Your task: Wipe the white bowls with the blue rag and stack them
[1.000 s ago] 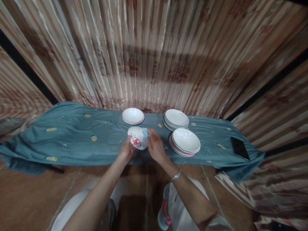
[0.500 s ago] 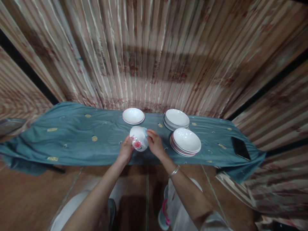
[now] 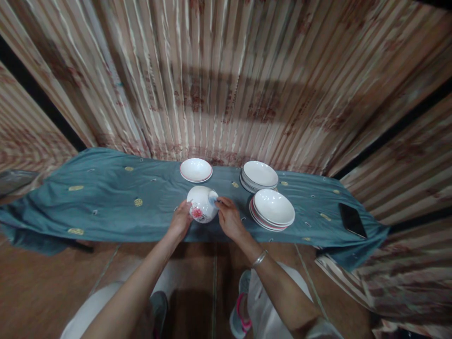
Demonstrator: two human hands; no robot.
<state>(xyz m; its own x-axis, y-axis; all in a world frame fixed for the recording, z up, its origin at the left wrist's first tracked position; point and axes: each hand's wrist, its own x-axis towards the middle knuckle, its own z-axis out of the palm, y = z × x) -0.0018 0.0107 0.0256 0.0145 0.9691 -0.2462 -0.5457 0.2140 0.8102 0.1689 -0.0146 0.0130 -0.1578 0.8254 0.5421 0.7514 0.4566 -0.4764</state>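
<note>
A white bowl (image 3: 201, 200) with a red flower printed on its outside is held tilted over the front of the table. My left hand (image 3: 181, 220) grips it by its left side, fingers closed. At the bowl's right side, my right hand (image 3: 229, 217) pinches a small light-blue cloth (image 3: 213, 197) against the surface; the fingers partly cover the cloth. Just behind the bowl, shallow red-rimmed dishes (image 3: 196, 169) lie stacked. To the right of my right hand stands a stack of white bowls (image 3: 274, 208), some with red rims.
A stack of dark-rimmed plates (image 3: 260, 174) stands at the back, right of centre. A black phone (image 3: 352, 220) lies near the right end of the teal tablecloth (image 3: 113, 202). A pleated curtain (image 3: 219, 94) hangs behind the table, with black poles at both sides.
The bowl has turned slightly and shifted a little left, with my left hand on it. My right hand has moved slightly with the light-blue cloth, still at the bowl's right side.
</note>
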